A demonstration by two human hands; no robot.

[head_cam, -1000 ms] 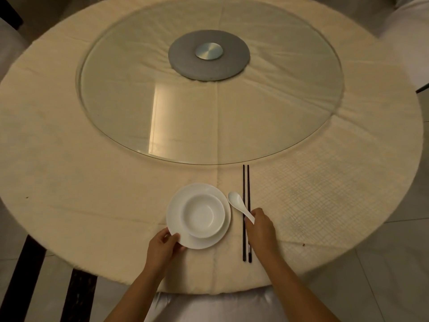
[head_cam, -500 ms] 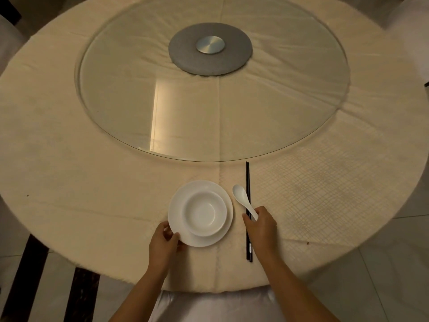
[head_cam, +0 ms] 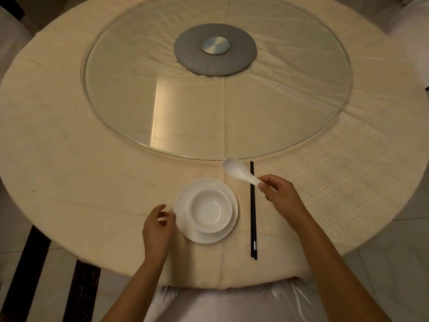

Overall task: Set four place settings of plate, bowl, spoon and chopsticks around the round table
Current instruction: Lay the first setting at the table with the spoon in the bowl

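A white plate point(head_cam: 185, 228) lies near the front edge of the round table point(head_cam: 69, 182), and a white bowl point(head_cam: 210, 209) sits on it. To its right a pair of black chopsticks point(head_cam: 253, 219) lies pointing away from me. My right hand point(head_cam: 282, 197) pinches the handle of a white spoon point(head_cam: 239, 171) and holds it lifted, its scoop up near the glass edge. My left hand point(head_cam: 159, 226) hovers by the plate's left rim with fingers loosely curled, holding nothing.
A large glass turntable point(head_cam: 162, 101) covers the middle of the table, with a grey disc point(head_cam: 216, 52) at its hub. White chair covers show at the far right point(head_cam: 415, 31) and below the table edge point(head_cam: 232, 303). Dark floor strips lie at the lower left.
My right hand has lifted the spoon from beside the plate and carried it up and away from me. My left hand has let go of the plate's rim.
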